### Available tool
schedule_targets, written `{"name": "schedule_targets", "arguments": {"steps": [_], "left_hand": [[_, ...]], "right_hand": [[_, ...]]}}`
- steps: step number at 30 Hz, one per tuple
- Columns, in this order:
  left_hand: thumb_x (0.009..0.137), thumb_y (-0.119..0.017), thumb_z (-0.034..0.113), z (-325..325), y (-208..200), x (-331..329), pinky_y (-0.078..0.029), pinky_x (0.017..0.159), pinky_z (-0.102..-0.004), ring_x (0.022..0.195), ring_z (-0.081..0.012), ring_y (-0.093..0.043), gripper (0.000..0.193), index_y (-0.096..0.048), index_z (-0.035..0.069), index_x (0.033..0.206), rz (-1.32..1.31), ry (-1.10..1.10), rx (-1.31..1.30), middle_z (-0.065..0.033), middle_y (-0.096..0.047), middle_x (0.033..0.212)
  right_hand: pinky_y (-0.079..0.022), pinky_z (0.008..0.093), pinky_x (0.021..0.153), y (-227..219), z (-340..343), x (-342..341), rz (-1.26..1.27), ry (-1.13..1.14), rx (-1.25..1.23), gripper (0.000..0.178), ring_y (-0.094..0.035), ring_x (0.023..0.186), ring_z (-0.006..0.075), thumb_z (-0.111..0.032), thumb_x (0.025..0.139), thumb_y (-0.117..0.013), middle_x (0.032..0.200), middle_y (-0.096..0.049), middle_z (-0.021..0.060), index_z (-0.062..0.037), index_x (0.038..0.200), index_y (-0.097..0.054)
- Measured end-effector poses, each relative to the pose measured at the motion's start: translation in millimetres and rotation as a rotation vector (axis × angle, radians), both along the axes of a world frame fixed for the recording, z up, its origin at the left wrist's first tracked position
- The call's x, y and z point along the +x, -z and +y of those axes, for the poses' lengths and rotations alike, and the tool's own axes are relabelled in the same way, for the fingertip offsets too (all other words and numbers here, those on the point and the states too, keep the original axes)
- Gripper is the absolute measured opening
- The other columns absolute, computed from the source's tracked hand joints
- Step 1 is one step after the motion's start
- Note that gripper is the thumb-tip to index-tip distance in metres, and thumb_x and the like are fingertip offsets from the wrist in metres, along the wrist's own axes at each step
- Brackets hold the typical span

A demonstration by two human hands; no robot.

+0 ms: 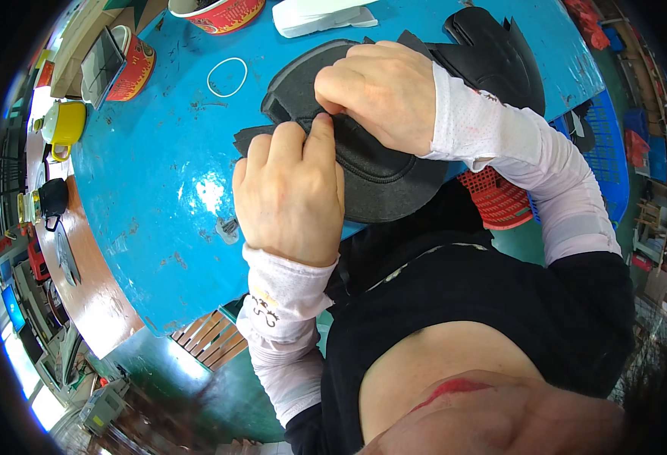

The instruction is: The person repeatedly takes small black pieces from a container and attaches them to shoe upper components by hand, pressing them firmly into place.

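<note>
A black leather-like piece (394, 193) with a rounded edge and a curved stitched seam lies at the near edge of the blue table; its exact kind I cannot make out. My left hand (288, 189) grips its left side, thumb and fingers closed on the material. Just above and to the right, my right hand (383, 95) pinches the same piece with curled fingers. The two hands almost meet over the seam, and the fingertips are partly hidden. Beyond my right wrist rests another black folded piece (496, 61).
On the blue table (151, 197) lie a white loop (227, 77) and a white stack (322, 18). Red paper bowls (220, 17) stand at the back, one with a phone (104, 67) against it. A yellow mug (64, 125) is left. Blue (610, 152) and red baskets (500, 201) sit right.
</note>
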State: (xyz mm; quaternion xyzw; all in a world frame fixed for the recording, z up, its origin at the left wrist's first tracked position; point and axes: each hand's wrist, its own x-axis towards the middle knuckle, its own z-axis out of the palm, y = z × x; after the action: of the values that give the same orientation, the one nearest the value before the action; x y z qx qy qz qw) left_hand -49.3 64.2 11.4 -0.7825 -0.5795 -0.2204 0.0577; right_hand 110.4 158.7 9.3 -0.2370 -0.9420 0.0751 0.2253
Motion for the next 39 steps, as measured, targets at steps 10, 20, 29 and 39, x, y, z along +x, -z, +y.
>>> {"name": "schedule_targets", "arguments": {"steps": [10,20,29,39], "left_hand": [[0.073,-0.064,0.007,0.0,4.9,3.3,-0.043,0.056,-0.0354,0.069,-0.0227,-0.053,0.028,-0.069,0.006,0.1,-0.058,-0.017,-0.004,-0.0048,-0.052,0.075],[0.077,-0.062,-0.001,-10.8,16.4,1.8,-0.046,0.066,-0.0351,0.075,-0.0267,-0.055,0.031,-0.067,0.003,0.107,-0.266,-0.041,0.132,-0.0107,-0.06,0.084],[0.087,-0.061,-0.006,-111.4,53.6,15.1,-0.045,0.071,-0.0228,0.078,-0.0111,-0.055,0.025,-0.061,-0.003,0.112,-0.975,-0.268,0.197,-0.0058,-0.061,0.092],[0.088,-0.059,-0.007,-126.6,42.3,37.6,-0.05,0.073,-0.0241,0.086,-0.0161,-0.06,0.031,-0.057,-0.002,0.118,-1.663,0.026,-0.123,-0.0125,-0.06,0.106]], "right_hand": [[-0.043,0.0335,0.067,10.1,-10.7,13.8,0.108,0.072,0.206,0.016,-0.056,0.083,0.0198,-0.004,0.066,-0.068,0.086,-0.057,-0.0006,-0.0116,0.08,-0.068],[-0.042,0.0333,0.068,12.8,-22.8,24.6,0.284,0.049,0.243,0.027,-0.054,0.082,0.0216,0.001,0.069,-0.065,0.09,-0.057,0.0012,-0.0112,0.093,-0.07],[-0.046,0.0331,0.068,13.9,-98.5,63.6,0.219,0.028,-0.041,0.036,-0.056,0.076,0.0214,-0.018,0.068,-0.079,0.096,-0.062,0.0014,-0.0092,0.1,-0.069],[-0.048,0.0247,0.059,-16.6,-64.7,112.0,0.942,0.578,-0.43,0.017,-0.057,0.064,0.0079,-0.017,0.093,-0.062,0.08,-0.059,-0.0012,-0.0051,0.105,-0.063]]}}
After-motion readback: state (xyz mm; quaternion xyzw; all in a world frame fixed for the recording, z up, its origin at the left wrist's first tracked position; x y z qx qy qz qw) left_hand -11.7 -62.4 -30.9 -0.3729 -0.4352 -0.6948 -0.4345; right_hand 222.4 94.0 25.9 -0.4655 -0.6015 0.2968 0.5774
